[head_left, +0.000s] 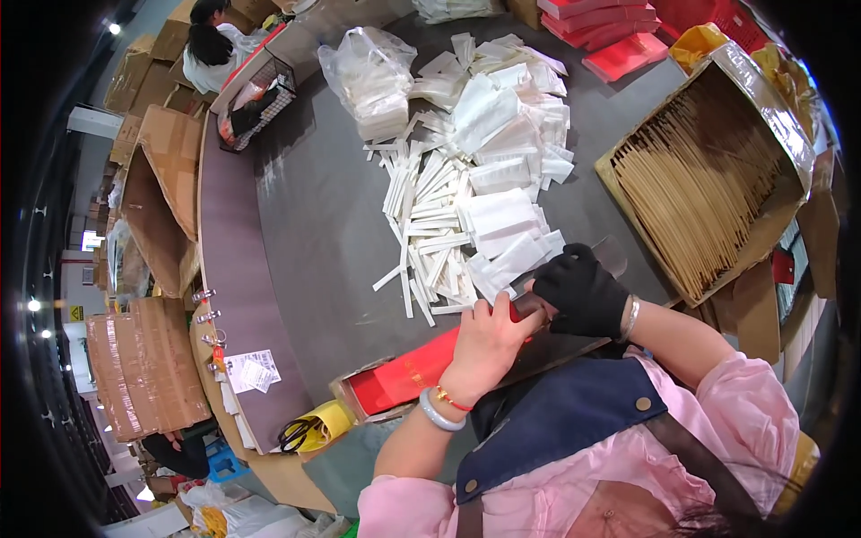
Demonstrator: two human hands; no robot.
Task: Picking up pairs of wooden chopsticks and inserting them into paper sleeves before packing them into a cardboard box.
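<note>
My left hand (491,339), bare, with a pale bangle and a red cord at the wrist, is bent over the near table edge. Its fingers are closed on a small red packet (515,312), mostly hidden behind them. Close by on the right, my right hand (581,291), in a black fingerless glove, has curled fingers pinched together; what they hold is hidden. Under my left wrist, long red envelopes (413,369) lie in a shallow open carton. White paper sleeves (502,220) and a heap of narrow white strips (430,233) lie just beyond both hands.
A carton packed with upright brown card pieces (700,188) stands at the right. A clear plastic bag of white items (368,85) and stacked red packets (605,27) are at the back. A wire basket (258,103) hangs by the left rim; scissors with black handles (300,433) sit near front left.
</note>
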